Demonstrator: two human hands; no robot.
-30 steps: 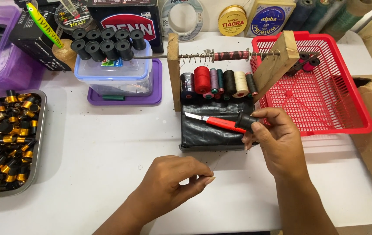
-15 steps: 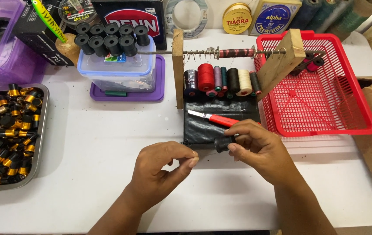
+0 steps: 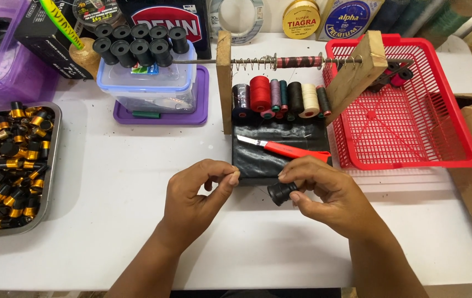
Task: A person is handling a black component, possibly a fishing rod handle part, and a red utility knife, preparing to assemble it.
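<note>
— What is held in the right hand [image 3: 330,196]?

— A small black cylinder [image 3: 281,192] is gripped between the thumb and fingers [image 3: 298,197] of that hand, just above the white surface [image 3: 136,165] and in front of the black mat [image 3: 280,149].

— And the left hand [image 3: 194,196]?

— Its thumb and forefinger are pinched narrowly together near the cylinder; whether anything thin is held there cannot be told.

— What is laid on the mat?

— A red-handled knife [image 3: 283,148] is laid across it, below a row of thread spools [image 3: 280,99] set in a wooden rack [image 3: 225,83].

— And around that?

— A red basket [image 3: 412,160] is placed to the right, a metal tray [image 3: 51,165] of black-and-gold parts to the left, and a clear box [image 3: 147,88] topped with black cylinders behind.
</note>
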